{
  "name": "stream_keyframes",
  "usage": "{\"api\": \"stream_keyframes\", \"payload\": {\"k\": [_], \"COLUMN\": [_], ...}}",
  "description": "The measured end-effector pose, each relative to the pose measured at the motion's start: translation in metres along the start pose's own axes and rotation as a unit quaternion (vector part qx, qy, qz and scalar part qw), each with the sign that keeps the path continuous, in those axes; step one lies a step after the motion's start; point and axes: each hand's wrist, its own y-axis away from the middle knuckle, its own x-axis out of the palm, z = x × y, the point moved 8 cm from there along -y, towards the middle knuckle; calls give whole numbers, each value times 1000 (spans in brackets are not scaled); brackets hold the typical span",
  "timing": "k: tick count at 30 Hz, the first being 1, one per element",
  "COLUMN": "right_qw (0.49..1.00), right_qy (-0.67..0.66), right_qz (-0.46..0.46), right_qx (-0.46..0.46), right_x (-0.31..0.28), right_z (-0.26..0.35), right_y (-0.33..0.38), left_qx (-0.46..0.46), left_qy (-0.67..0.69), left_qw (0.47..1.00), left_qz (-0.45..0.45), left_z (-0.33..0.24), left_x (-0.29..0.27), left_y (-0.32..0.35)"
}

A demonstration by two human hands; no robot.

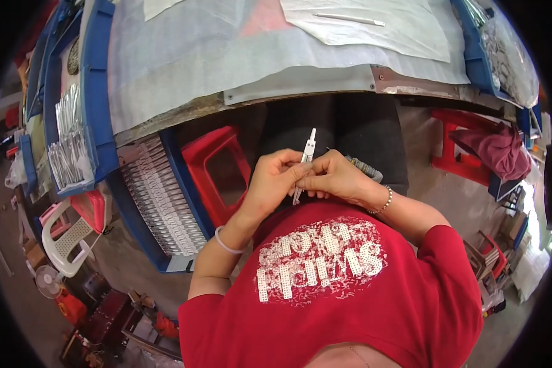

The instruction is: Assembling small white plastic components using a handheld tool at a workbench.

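In front of my red shirt, over my lap, both hands meet around a slim silver metal tool. It has a pointed tip, two dark rivet-like dots and thin legs below, somewhat like a drawing compass. My left hand is closed on it, thumb and fingers pinching its middle. Pressed against the same piece from the other side is my right hand, also closed; its fingertips are partly hidden. A grey-beige ribbed bundle lies beside my right wrist. The tool's lower end shows beneath my left fingers.
Ahead is a worktable covered in white sheeting, with a slim silver rod on a white cloth. A blue tray of rowed metal parts, a red stool and a blue bin stand left. Another red stool stands right.
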Motion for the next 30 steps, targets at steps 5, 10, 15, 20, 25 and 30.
{"api": "stream_keyframes", "payload": {"k": [5, 10, 15, 20, 25, 30], "right_qw": [998, 999, 999, 999, 1000, 999], "right_qy": [40, -12, -25, -16, -6, -20], "right_qz": [-37, -38, -19, -27, -26, -22], "right_qx": [-20, -6, 19, 9, 11, 22], "right_x": [-7, -11, -8, -11, -10, -5], "right_z": [6, 11, 7, 8, 11, 11], "right_y": [13, 2, 7, 6, 4, 3], "left_qx": [223, 210, 196, 197, 186, 177], "left_qy": [-225, -192, -190, -200, -203, -215], "left_qw": [942, 953, 960, 959, 961, 960], "left_qz": [-113, -106, -61, -45, -33, -26], "left_z": [-35, -37, -35, -38, -37, -36], "left_x": [22, 13, 18, 17, 14, 10], "left_y": [20, 7, 7, 4, 3, 5]}}
